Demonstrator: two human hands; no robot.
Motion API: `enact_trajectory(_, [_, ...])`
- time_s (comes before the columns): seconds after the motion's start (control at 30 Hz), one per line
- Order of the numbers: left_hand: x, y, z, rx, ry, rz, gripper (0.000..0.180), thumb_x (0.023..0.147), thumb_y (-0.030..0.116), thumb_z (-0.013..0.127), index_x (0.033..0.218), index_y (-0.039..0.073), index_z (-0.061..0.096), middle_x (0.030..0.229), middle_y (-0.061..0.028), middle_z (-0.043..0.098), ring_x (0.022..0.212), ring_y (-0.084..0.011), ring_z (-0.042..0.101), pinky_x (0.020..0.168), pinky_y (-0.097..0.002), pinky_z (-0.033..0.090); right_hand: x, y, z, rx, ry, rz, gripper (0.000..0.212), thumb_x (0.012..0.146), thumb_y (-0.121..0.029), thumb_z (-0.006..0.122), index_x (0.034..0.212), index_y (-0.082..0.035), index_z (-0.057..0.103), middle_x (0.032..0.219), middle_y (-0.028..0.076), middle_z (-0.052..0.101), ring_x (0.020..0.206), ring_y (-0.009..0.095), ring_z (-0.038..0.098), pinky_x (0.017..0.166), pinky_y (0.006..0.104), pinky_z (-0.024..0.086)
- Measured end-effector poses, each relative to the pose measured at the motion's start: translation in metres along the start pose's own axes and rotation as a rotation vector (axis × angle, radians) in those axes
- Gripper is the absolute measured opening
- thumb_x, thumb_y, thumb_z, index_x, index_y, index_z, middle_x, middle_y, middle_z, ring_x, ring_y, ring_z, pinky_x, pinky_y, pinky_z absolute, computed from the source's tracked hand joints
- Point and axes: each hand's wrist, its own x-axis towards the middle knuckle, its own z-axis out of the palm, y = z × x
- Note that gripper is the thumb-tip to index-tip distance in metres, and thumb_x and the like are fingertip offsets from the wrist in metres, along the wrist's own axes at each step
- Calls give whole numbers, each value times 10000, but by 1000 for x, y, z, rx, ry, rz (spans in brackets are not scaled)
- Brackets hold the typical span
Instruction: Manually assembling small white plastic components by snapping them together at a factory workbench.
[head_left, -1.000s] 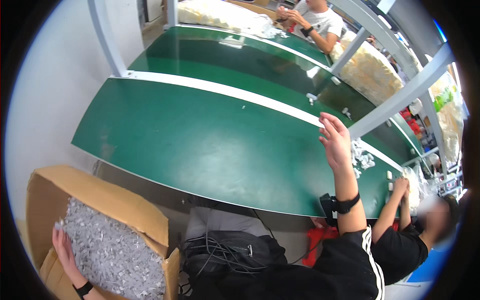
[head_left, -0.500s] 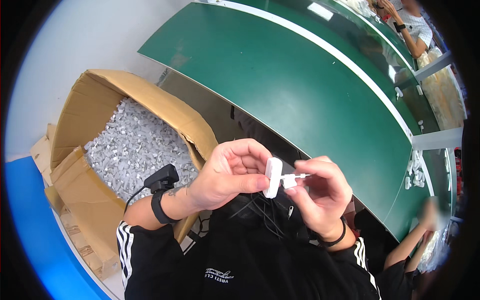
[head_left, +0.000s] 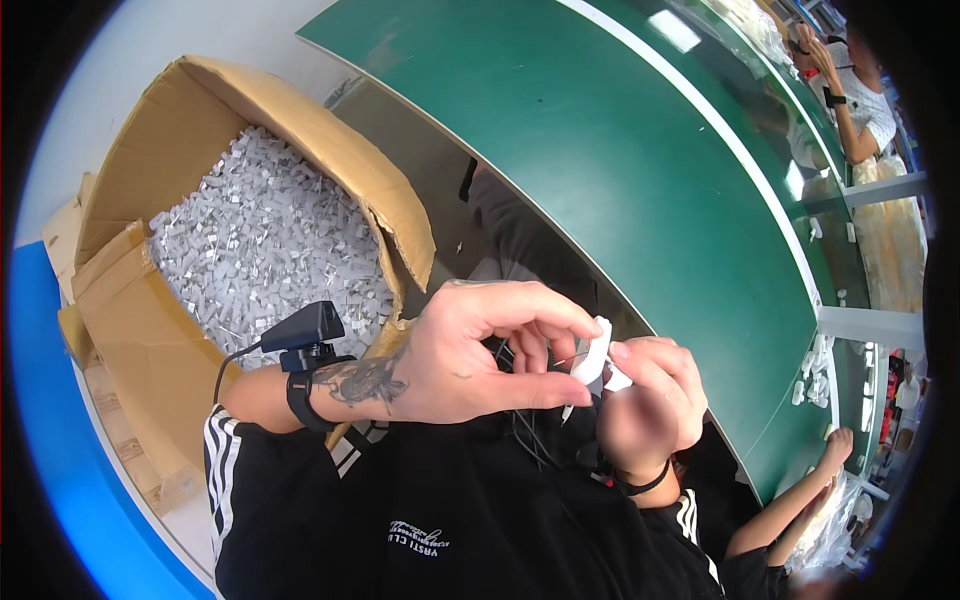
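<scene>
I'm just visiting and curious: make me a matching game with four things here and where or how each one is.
Things
1. Cardboard box
2. Worktop
3. Oblong white piece
4. Black device

Descriptions
A. Mounted on a black strap at the left wrist
B. Green, with a pale strip running along it
C. Open, with many small pale pieces inside
D. Pinched in the left hand, close to the right hand

Right pairs: 1-C, 2-B, 3-D, 4-A
</scene>
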Motion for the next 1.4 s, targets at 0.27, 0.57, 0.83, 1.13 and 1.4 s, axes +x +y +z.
enact_trajectory(0.27, [7, -1, -5, 198, 50, 322, 120, 751, -27, 757, 812, -19, 654, 721, -102, 672, 651, -141, 650, 555, -226, 489, -10, 3, 2, 426, -108, 332, 178, 776, 31, 663, 951, 62, 665, 857, 142, 629, 672, 179, 612, 571, 268, 492])
enact_trajectory(0.57, [15, -5, -7, 497, 140, 616, 246, 691, 51, 834, 857, -17, 665, 826, -98, 640, 698, -134, 615, 513, -232, 474, -29, 0, 12, 1054, 10, 674, 220, 888, -80, 626, 1039, 81, 617, 939, 177, 582, 673, 209, 633, 559, 270, 528])
enact_trajectory(0.83, [13, -14, -4, 579, 55, 597, 318, 658, 83, 847, 936, 24, 705, 804, -73, 638, 681, -164, 602, 559, -256, 468, -31, -4, 13, 1145, 78, 800, 210, 876, -69, 637, 1037, 65, 622, 939, 170, 578, 645, 200, 613, 545, 268, 513])
enact_trajectory(1.13, [7, -11, 10, 397, 180, 328, 279, 682, 59, 828, 932, 14, 712, 848, -68, 642, 684, -146, 624, 577, -234, 494, -33, -1, 11, 882, 94, 720, 187, 843, -77, 672, 988, 37, 645, 910, 127, 607, 827, 163, 577, 706, 275, 459])
enact_trajectory(1.4, [11, -11, 17, 380, 147, 391, 234, 687, 35, 813, 902, 38, 720, 772, -40, 613, 624, -146, 587, 532, -248, 448, -34, 0, 3, 569, 41, 467, 120, 793, -35, 712, 880, 22, 652, 807, 97, 601, 663, 168, 572, 594, 262, 439])
